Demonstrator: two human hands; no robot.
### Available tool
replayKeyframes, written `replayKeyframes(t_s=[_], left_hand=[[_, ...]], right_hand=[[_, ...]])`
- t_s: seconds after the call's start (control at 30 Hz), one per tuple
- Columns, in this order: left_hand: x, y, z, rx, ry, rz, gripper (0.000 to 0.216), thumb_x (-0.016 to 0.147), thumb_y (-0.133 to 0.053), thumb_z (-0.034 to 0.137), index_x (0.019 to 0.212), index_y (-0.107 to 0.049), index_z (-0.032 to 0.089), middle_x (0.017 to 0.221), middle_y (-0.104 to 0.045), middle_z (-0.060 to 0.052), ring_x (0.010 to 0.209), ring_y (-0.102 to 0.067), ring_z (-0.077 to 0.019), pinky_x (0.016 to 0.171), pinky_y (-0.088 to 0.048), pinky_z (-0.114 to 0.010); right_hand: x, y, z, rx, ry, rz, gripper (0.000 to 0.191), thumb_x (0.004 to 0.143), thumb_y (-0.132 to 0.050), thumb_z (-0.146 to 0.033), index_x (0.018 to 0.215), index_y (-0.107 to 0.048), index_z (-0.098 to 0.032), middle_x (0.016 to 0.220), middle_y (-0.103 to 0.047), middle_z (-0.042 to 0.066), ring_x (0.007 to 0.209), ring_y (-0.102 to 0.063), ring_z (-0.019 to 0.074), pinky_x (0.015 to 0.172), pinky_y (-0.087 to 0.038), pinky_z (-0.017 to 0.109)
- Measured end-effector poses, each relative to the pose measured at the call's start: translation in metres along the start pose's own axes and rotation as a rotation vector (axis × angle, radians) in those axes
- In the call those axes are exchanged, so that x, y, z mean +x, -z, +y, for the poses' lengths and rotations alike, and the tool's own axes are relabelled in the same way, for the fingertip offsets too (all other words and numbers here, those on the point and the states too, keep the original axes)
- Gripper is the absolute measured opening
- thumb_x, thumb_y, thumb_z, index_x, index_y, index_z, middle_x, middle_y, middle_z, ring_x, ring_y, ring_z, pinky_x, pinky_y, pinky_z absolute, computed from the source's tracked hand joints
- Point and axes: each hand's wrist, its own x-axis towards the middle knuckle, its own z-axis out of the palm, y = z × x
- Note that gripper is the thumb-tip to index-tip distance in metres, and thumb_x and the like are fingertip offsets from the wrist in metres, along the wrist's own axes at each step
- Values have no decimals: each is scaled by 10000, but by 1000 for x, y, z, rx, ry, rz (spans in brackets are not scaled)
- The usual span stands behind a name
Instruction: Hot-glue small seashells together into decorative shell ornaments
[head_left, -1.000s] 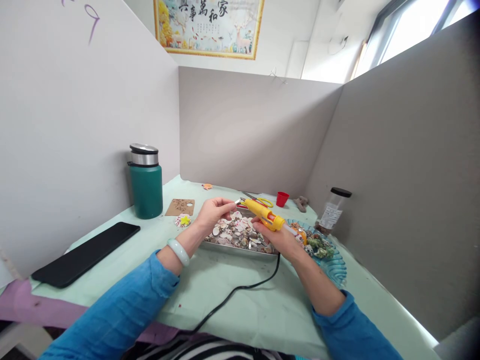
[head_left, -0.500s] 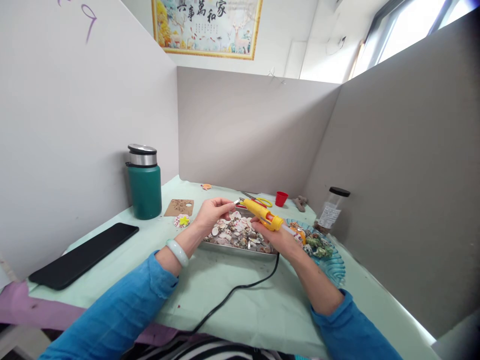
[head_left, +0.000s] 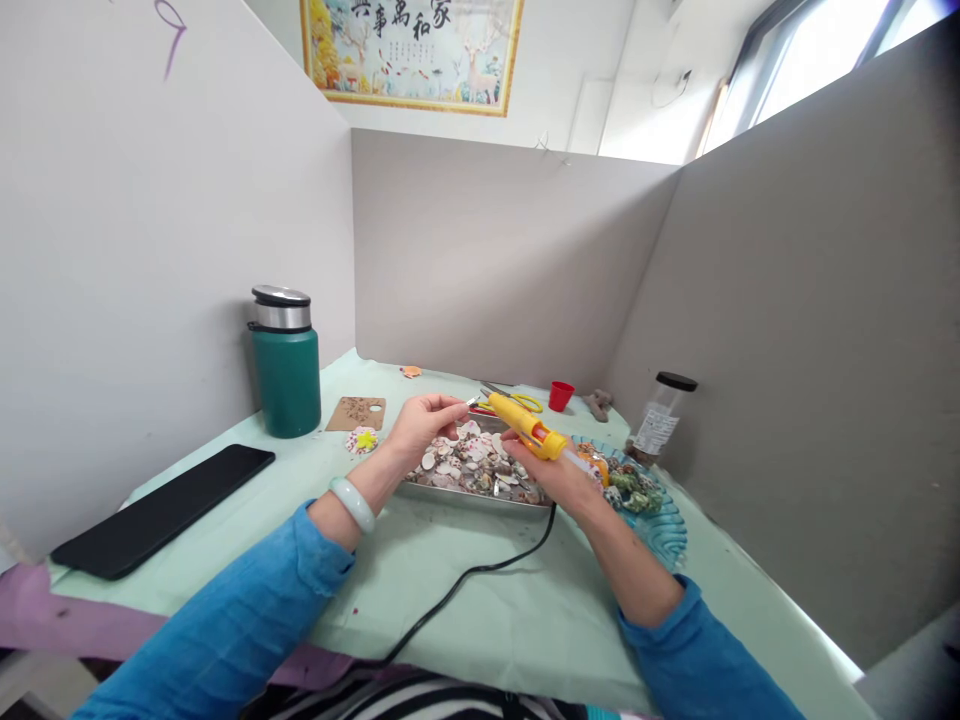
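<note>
My right hand [head_left: 551,468] is wrapped round a yellow hot glue gun [head_left: 529,425], its nozzle pointing up and to the left. A clear glue stick [head_left: 577,460] pokes out of its rear end. Between thumb and fingertips, my left hand [head_left: 426,425] pinches a small whitish piece [head_left: 472,402], too small to make out its kind. That piece is close by the nozzle, with a slight gap between them. Below both hands lies a metal tray [head_left: 480,497] of seashells [head_left: 476,455], partly hidden by the hands and the gun.
A green bottle [head_left: 286,380] and a black flat case [head_left: 169,510] stand left. Scissors [head_left: 525,402], a red cup [head_left: 560,396] and a clear jar [head_left: 661,420] are behind. Right is a blue plate [head_left: 671,530] of shells. The black cord [head_left: 465,575] crosses the front.
The glue gun's nozzle has come slightly away from the small piece in my left hand. Otherwise the whole view has shifted a little; both hands keep their hold.
</note>
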Motion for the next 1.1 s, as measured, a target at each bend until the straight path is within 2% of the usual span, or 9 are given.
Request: replayKeyframes(t_s=[0.23,0.43,0.7,0.83,1.1], left_hand=[[0,-2,1,16,18,9,272,617,-755,361,706,-656,124,637,-618,-18,480,-476,-67,476,-369,-209],[1,-2,1,-17,51,30,290,580,-783,358,716,-667,130,620,-607,-14,483,-466,-74,501,-409,-217],[0,-2,3,-35,83,44,287,572,-786,355,713,-663,138,535,-561,8,470,-462,-80,479,-389,-210],[0,-1,1,-31,62,34,290,599,-773,353,726,-654,121,574,-581,2,480,-468,-72,493,-393,-207],[1,0,-3,-53,23,-7,255,617,-751,338,698,-649,119,642,-608,-9,470,-459,-57,481,-380,-212]], right_hand=[[2,-6,10,-3,64,-39,289,747,-605,-436,875,-680,-188,773,-667,14,702,-583,156,649,-440,252],[-1,-6,5,42,104,-39,287,747,-600,-433,865,-670,-181,756,-643,4,672,-552,137,628,-426,241],[-2,-6,3,18,117,-27,288,747,-598,-445,822,-664,-174,695,-611,-13,617,-514,114,576,-395,217],[0,-6,4,43,80,2,303,751,-596,-451,854,-670,-176,690,-616,-9,622,-528,121,578,-407,222],[0,-6,9,39,71,-48,294,734,-612,-442,851,-679,-181,687,-627,-2,604,-528,136,575,-412,244]])
